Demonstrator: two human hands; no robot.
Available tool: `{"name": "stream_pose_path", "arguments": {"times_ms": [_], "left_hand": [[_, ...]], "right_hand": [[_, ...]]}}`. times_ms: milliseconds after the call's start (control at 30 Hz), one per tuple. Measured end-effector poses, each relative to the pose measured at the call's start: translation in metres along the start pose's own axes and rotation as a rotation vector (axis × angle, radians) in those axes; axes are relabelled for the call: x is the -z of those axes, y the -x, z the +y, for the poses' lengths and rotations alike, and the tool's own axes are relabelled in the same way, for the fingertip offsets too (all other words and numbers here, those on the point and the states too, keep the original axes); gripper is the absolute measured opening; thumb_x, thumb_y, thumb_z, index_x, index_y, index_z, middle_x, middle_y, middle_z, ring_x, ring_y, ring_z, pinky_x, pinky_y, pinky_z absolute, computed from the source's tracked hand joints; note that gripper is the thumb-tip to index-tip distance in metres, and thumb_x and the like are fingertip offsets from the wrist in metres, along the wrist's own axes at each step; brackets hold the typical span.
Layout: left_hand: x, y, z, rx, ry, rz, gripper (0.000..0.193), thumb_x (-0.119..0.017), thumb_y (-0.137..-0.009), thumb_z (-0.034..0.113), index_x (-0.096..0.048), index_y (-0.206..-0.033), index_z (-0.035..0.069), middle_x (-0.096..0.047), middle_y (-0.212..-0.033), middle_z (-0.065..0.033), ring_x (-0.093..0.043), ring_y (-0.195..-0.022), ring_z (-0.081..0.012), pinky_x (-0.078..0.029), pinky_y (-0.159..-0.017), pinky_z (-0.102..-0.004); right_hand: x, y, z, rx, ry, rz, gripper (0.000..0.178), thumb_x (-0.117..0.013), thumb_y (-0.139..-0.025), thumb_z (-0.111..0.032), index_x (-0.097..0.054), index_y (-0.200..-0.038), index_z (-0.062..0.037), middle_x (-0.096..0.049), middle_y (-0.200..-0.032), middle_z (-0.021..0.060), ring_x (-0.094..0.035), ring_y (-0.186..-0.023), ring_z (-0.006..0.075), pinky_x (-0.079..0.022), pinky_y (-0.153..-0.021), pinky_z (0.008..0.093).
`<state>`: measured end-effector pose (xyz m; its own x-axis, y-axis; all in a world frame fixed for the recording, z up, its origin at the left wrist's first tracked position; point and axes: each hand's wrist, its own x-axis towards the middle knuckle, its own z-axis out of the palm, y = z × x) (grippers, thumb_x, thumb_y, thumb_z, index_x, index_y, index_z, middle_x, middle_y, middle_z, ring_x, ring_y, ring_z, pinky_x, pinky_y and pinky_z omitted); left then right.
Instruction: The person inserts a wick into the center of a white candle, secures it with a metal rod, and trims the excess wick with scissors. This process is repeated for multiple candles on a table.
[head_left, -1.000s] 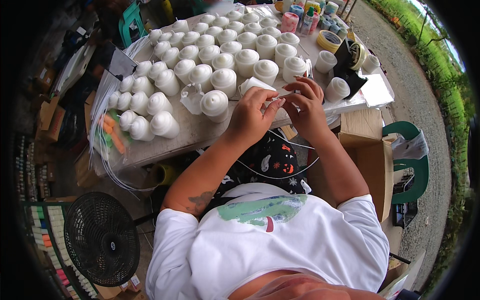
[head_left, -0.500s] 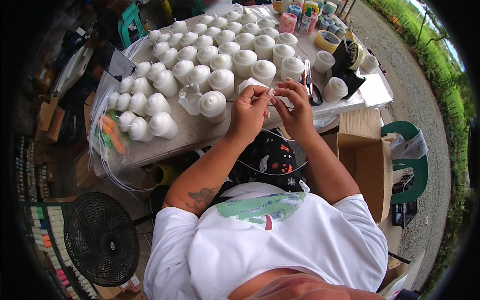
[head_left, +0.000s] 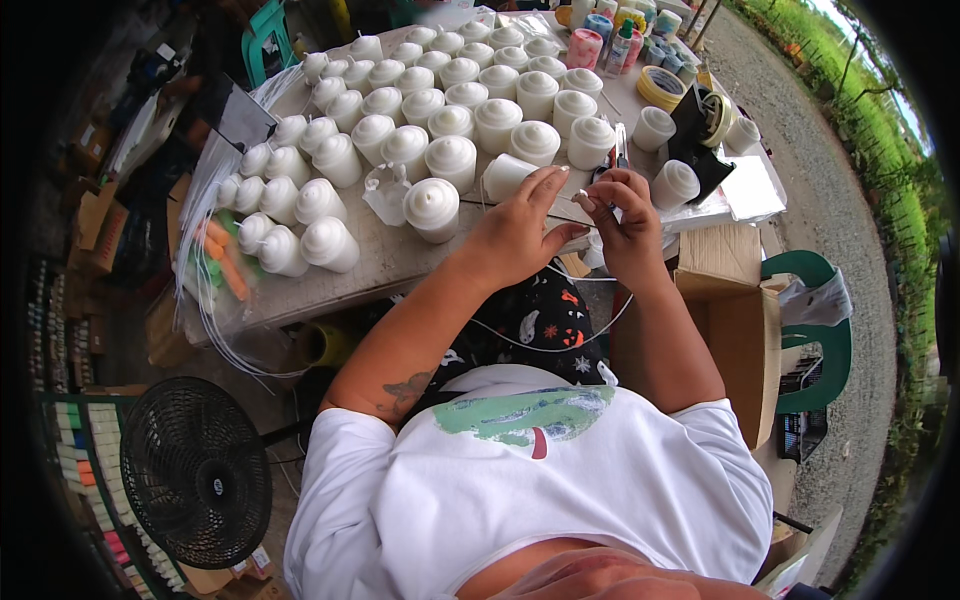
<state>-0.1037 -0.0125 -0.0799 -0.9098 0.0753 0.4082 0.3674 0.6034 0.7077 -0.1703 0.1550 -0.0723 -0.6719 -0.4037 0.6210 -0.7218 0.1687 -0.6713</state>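
Many white pillar candles with stepped, rounded tops stand in rows over the table [head_left: 300, 290]; one candle [head_left: 432, 210] is nearest its front edge. My left hand [head_left: 515, 230] has its fingers stretched out beside a white candle lying on its side [head_left: 503, 180], and whether it touches that candle I cannot tell. To the right, my right hand [head_left: 628, 222] is closed in a pinch, and a small whitish bit [head_left: 582, 200] shows at its fingertips. A thin white cord [head_left: 622, 308] loops below the hands over my lap. Crumpled white scrap [head_left: 386, 193] lies left of the front candle.
Tape rolls [head_left: 661, 88], a black tape dispenser [head_left: 694, 140] and paint jars stand at the right back. A cutter [head_left: 622, 148] lies beyond my right hand. An open cardboard box [head_left: 738, 340] is at my right, a black fan [head_left: 198, 470] at my left.
My hands, together at the fingertips before, have come apart. The left has straightened its fingers; the right has shifted rightward and curled. The candle lying down now shows more.
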Motion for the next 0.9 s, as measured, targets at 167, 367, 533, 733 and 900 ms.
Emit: {"name": "stream_pose_path", "arguments": {"times_ms": [167, 367, 533, 733, 900], "left_hand": [[0.004, 0.000, 0.003, 0.042, -0.070, -0.020, 0.064, -0.072, -0.081, 0.019, -0.041, -0.134, -0.002, -0.043, -0.138, -0.0210, -0.058, -0.106, -0.0387, -0.050, -0.088, -0.0409], [0.006, -0.001, 0.010, 0.164, 0.398, 0.077, 0.029, -0.065, -0.086, 0.010, -0.057, -0.112, -0.002, -0.062, -0.107, -0.0145, -0.063, -0.071, -0.0179, -0.051, -0.063, -0.0275], [-0.008, -0.002, 0.005, 0.209, 0.322, 0.218, 0.014, -0.060, -0.092, 0.012, -0.058, -0.092, -0.002, -0.063, -0.077, -0.0081, -0.061, -0.066, -0.0111, -0.049, -0.058, -0.0254], [-0.018, -0.001, 0.007, 0.333, 0.596, 0.241, 0.016, -0.056, -0.095, 0.015, -0.055, -0.093, -0.001, -0.060, -0.074, -0.0072, -0.058, -0.058, -0.0118, -0.049, -0.054, -0.0280], [-0.020, 0.003, 0.002, 0.206, 0.357, 0.263, 0.017, -0.054, -0.097, 0.016, -0.052, -0.092, 0.001, -0.058, -0.071, -0.0063, -0.055, -0.056, -0.0114, -0.047, -0.052, -0.0277]], "right_hand": [[0.005, -0.004, -0.004, 0.060, 0.189, -0.061, 0.014, -0.072, -0.077, -0.004, -0.066, -0.089, -0.0081, -0.058, -0.092, 0.0069, -0.052, -0.095, 0.0282, -0.041, -0.085, 0.0375], [0.004, 0.003, -0.002, 0.156, 0.387, -0.098, 0.014, -0.073, -0.075, -0.008, -0.068, -0.087, -0.0118, -0.059, -0.095, 0.0050, -0.052, -0.099, 0.0283, -0.038, -0.089, 0.0407], [0.001, 0.001, -0.006, 0.141, 0.281, -0.087, 0.015, -0.074, -0.074, -0.007, -0.067, -0.086, -0.0101, -0.059, -0.098, 0.0053, -0.052, -0.103, 0.0288, -0.040, -0.090, 0.0409], [-0.003, 0.004, 0.000, 0.147, 0.214, -0.068, 0.016, -0.075, -0.073, -0.004, -0.066, -0.085, -0.0084, -0.060, -0.099, 0.0061, -0.053, -0.106, 0.0297, -0.042, -0.091, 0.0409], [-0.002, 0.004, -0.004, 0.201, 0.288, -0.053, 0.016, -0.075, -0.073, -0.005, -0.067, -0.086, -0.0096, -0.060, -0.101, 0.0064, -0.052, -0.109, 0.0305, -0.042, -0.092, 0.0413]]}}
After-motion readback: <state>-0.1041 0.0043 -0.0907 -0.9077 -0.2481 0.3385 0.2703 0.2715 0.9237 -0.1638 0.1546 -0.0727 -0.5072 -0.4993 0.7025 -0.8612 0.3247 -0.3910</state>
